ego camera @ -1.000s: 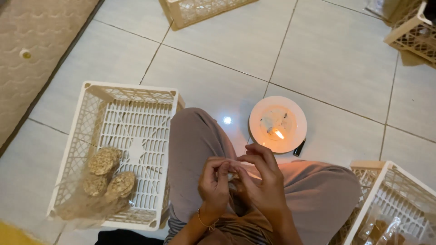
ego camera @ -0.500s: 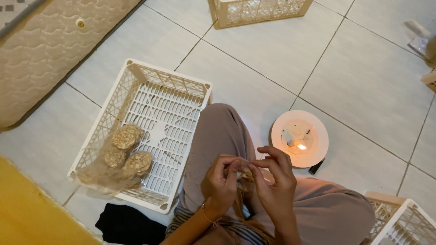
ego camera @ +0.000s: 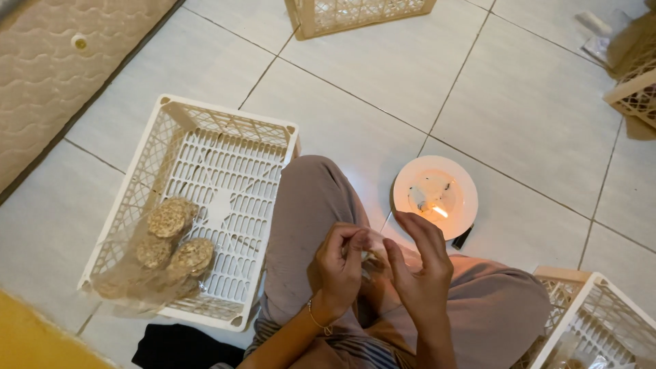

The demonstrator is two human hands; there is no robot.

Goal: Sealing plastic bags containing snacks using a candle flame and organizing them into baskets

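Left hand [ego camera: 339, 270] and right hand [ego camera: 418, 268] held together above the lap; fingers curled and pinched on a small clear wrapper [ego camera: 374, 247] between them. Lit candle on a white plate [ego camera: 435, 194] seen just beyond right hand. White crate [ego camera: 205, 205] with 3 bagged round cakes [ego camera: 171, 240] lies left of left hand.

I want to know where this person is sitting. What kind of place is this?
Probably a room in a home, used for small handwork on the floor. There is a tiled floor, a mattress at the edge, white plastic crates around the seated person, and a small flame on a plate.
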